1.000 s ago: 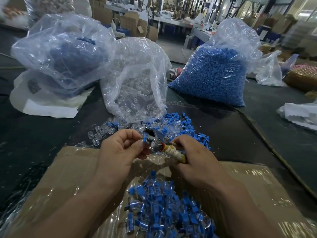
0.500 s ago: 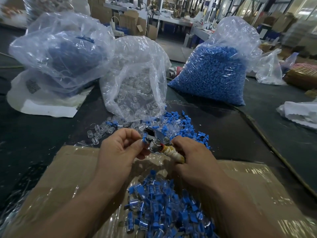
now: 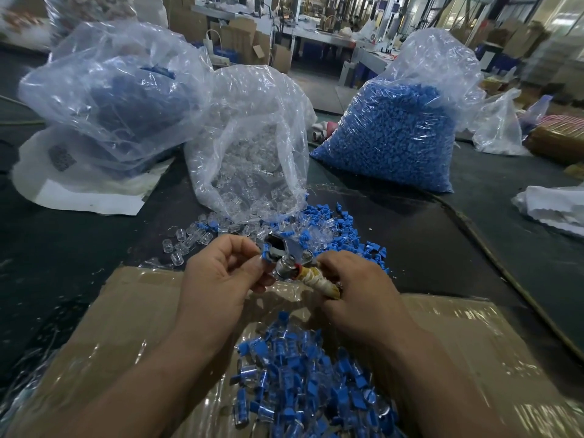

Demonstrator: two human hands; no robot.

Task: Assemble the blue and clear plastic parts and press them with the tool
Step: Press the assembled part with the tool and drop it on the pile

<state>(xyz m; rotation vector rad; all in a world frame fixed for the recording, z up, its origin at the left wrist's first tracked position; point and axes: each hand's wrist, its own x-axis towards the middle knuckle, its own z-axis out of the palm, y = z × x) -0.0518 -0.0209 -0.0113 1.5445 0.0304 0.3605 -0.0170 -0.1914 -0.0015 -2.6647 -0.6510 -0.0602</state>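
**Plastic part at the tool head: how the press could fail**

Blue-and-clear part (image 3: 264, 255) is pinched between the thumb and forefinger of the left hand (image 3: 218, 279) and is held at the metal head of the tool (image 3: 286, 267), above the far edge of the cardboard box (image 3: 126, 311); the tape-wrapped handle is gripped by the curled fingers of the right hand (image 3: 357, 292). Whether the part is fully seated cannot be told; if it is pressed while tilted, the blue insert is likely to be jammed askew or the clear shell cracked; a fingertip kept so close to the head could be nipped; were the pinch loosened, the part could be lost, unpressed, among the finished pile (image 3: 300, 384) below.
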